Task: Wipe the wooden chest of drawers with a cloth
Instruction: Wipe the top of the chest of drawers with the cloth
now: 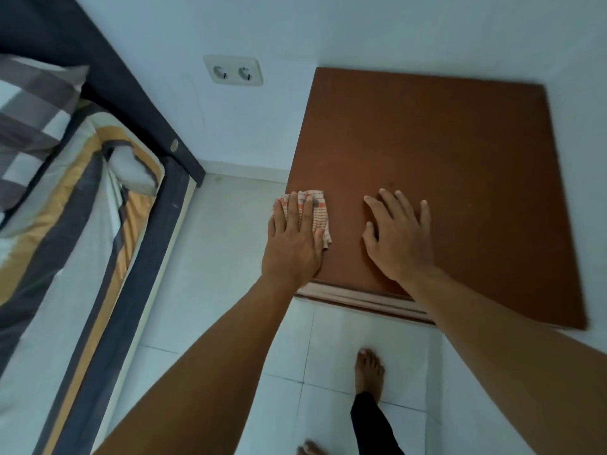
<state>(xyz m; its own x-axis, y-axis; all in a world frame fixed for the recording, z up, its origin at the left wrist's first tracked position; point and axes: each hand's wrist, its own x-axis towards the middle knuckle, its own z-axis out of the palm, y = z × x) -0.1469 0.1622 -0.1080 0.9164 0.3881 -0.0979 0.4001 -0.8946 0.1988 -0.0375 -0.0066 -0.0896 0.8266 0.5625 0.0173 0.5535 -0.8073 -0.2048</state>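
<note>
We are pressing the cloth flat under open left fingers; right hand is empty, steadying the chest of drawers; better keeping even pressure.

no readable text, label, brand, number or sign shows anywhere in the view; every surface here is plain or patterned without any lettering.

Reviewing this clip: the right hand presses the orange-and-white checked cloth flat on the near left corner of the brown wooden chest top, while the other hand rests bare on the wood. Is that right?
Not quite. The head view shows the left hand pressing the orange-and-white checked cloth on the near left corner of the brown wooden chest top; the right hand rests bare on the wood.
</note>
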